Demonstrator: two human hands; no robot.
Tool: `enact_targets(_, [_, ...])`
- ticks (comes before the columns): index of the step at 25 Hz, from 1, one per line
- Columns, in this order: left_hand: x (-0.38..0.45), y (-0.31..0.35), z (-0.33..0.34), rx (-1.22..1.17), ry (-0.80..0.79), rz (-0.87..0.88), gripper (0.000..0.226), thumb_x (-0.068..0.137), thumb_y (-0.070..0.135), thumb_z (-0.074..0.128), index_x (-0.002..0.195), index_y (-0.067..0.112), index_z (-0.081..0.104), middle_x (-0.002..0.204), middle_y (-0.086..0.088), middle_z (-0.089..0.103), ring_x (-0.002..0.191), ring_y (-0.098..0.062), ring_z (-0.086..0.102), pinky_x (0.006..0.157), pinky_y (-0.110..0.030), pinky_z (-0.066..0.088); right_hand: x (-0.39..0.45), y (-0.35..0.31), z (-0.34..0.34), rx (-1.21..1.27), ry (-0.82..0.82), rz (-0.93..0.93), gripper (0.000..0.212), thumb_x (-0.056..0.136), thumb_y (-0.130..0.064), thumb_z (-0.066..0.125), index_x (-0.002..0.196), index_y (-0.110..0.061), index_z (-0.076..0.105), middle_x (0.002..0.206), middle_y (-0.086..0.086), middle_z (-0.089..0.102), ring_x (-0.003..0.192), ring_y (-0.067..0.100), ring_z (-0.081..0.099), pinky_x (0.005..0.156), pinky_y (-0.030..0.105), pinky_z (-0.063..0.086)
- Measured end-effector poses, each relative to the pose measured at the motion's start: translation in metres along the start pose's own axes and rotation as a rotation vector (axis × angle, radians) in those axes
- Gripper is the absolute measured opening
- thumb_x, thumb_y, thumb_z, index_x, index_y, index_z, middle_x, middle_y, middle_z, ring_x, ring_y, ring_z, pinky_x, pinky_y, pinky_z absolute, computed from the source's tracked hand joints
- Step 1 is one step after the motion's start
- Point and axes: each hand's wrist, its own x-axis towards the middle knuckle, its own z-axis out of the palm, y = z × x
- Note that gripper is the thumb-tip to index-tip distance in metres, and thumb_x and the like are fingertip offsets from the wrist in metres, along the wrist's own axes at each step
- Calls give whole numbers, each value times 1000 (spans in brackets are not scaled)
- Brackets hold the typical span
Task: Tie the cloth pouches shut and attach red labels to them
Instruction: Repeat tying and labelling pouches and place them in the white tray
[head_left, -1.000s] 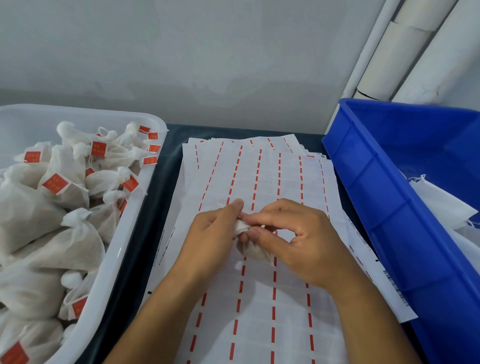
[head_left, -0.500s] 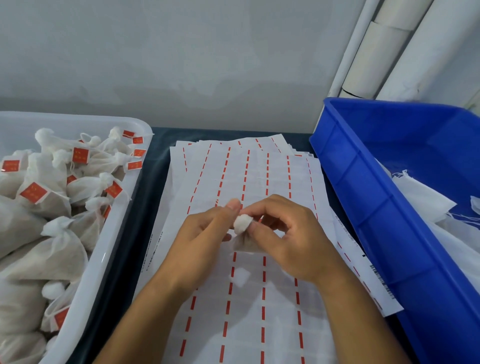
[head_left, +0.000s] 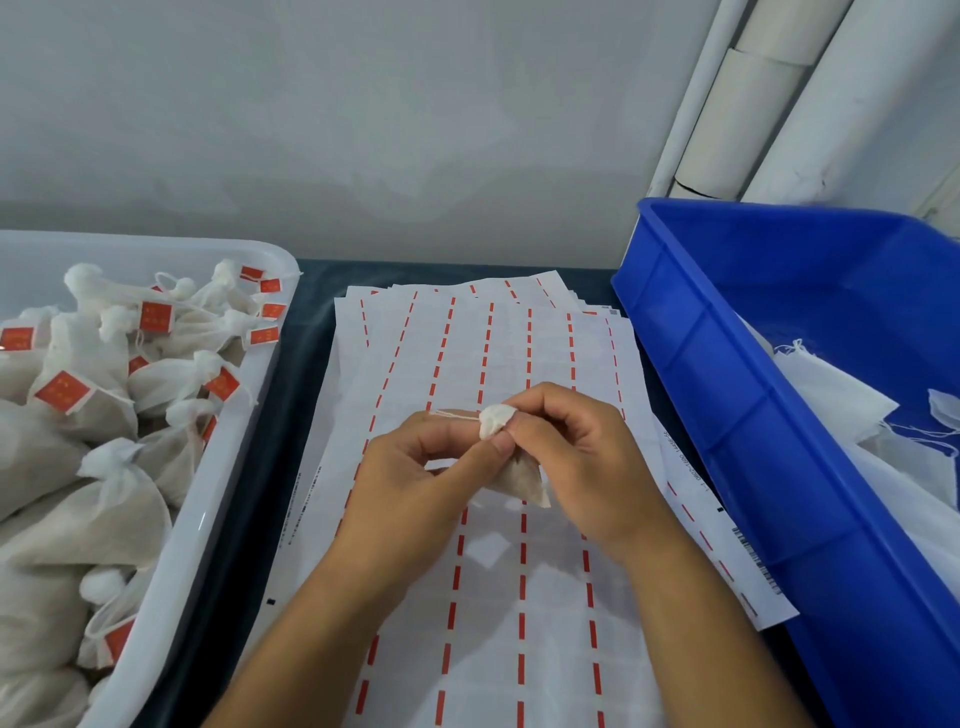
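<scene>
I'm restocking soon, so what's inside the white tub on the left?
The white tub holds tied cloth pouches, many with red labels. Pouches lower in the pile and the tub's bottom are covered.

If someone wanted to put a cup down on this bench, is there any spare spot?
Hardly. The white tub is heaped with tagged pouches, and the label sheets fill the middle under both hands. Spare room: the dark strip of table between tub and sheets, and the far half of the blue crate, behind the loose cloth.
</scene>
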Motion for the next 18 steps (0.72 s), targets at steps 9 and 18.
enact_targets(9, [3,-4,5,-16,163,-72,4,83,39,77,79,37,79,86,11,75,82,-5,71,63,-14,53,0,-2,4,-4,43,79,18,101,-25,62,92,-26,78,85,-11,73,87,6,68,71,15,56])
enact_targets(18, [4,-6,1,-105,33,-155,16,92,32,72,82,22,79,88,-4,77,88,-27,73,84,-40,62,3,0,6,393,-61,339,27,95,-33,54,85,-21,76,87,3,69,86,14,66,74,29,55])
